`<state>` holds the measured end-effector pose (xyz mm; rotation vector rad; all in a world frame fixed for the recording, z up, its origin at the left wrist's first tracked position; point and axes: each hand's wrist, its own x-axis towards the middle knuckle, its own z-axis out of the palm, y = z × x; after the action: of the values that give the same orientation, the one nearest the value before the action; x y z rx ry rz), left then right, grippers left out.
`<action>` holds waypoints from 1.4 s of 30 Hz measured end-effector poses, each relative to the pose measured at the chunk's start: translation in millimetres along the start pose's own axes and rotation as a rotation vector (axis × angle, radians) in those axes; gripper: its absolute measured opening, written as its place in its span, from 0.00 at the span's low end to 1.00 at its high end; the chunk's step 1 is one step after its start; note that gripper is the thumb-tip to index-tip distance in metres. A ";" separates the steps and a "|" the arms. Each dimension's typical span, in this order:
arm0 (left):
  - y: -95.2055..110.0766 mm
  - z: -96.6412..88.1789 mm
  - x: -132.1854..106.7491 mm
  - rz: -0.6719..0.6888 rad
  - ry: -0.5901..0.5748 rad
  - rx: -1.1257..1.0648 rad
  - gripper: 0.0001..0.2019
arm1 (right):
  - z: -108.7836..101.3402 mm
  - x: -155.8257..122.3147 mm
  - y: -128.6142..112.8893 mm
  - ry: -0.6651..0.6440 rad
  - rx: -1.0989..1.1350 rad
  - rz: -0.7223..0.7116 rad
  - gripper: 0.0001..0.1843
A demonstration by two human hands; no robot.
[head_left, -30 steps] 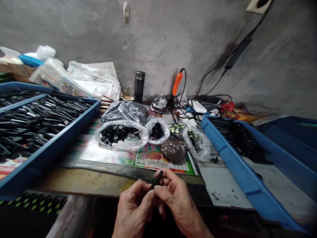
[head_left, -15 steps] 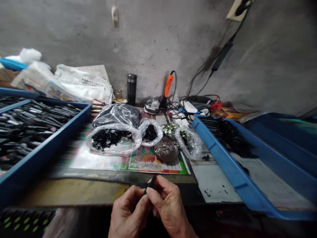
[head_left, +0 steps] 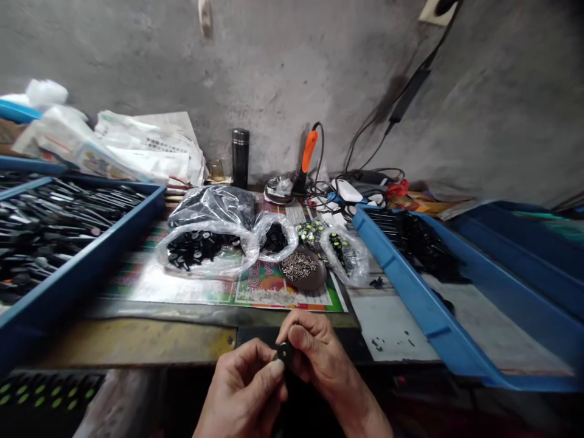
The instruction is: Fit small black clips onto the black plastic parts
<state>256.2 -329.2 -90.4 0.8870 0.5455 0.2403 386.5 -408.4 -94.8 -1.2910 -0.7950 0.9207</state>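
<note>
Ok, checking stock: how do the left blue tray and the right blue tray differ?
The left blue tray is filled with spread-out black parts; the right blue tray holds a bunched heap at its far end. The left tray's floor barely shows, the right tray's mostly bare. Both are shallow.

The left hand (head_left: 241, 386) and right hand (head_left: 319, 353) had a small black plastic piece (head_left: 285, 353) pinched between them, just in front of the printed paper mat (head_left: 137, 286). On that mat sat a clear bag of black parts (head_left: 205, 246) and a dark dish (head_left: 314, 281) of metal bits. Flanking it: a blue tray (head_left: 91, 261) on the left — another blue tray (head_left: 410, 292) on the right.
</note>
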 end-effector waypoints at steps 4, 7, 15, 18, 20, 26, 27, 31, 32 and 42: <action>-2.5 0.0 0.7 0.010 0.049 -0.002 0.24 | 10.1 -0.6 2.8 0.237 -0.257 -0.176 0.24; -0.5 -0.5 1.6 0.011 0.077 -0.004 0.23 | 13.9 -0.4 2.2 0.226 -0.272 -0.178 0.23; 6.4 -3.6 4.8 0.077 0.132 0.039 0.24 | 12.3 1.4 -15.1 0.015 -0.068 0.046 0.16; 4.3 -3.9 3.5 0.079 0.133 0.072 0.24 | 15.7 0.8 -20.4 0.015 -0.139 0.094 0.09; 2.0 -4.3 3.0 0.090 0.150 0.082 0.24 | 18.7 1.4 -20.4 0.046 -0.167 0.097 0.06; -1.2 -7.7 6.5 0.079 0.145 0.106 0.24 | 17.7 2.1 -11.9 0.077 -0.172 0.095 0.04; -0.4 -7.9 7.0 0.070 0.139 0.105 0.24 | 15.4 1.4 -12.0 0.069 -0.163 0.090 0.05; 4.2 -5.7 7.0 0.016 0.119 0.093 0.24 | 7.6 -1.3 -19.7 0.007 -0.138 0.069 0.08; 4.7 -4.9 7.0 0.006 0.110 0.094 0.24 | 7.2 -1.5 -22.0 0.009 -0.147 0.078 0.07; -2.5 -0.4 12.8 0.046 0.098 0.027 0.21 | 11.0 -3.8 -13.2 0.171 -0.221 0.006 0.02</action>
<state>266.7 -325.2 -97.1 0.9179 0.6212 0.3198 376.6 -407.6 -80.3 -1.5433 -0.7739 0.7297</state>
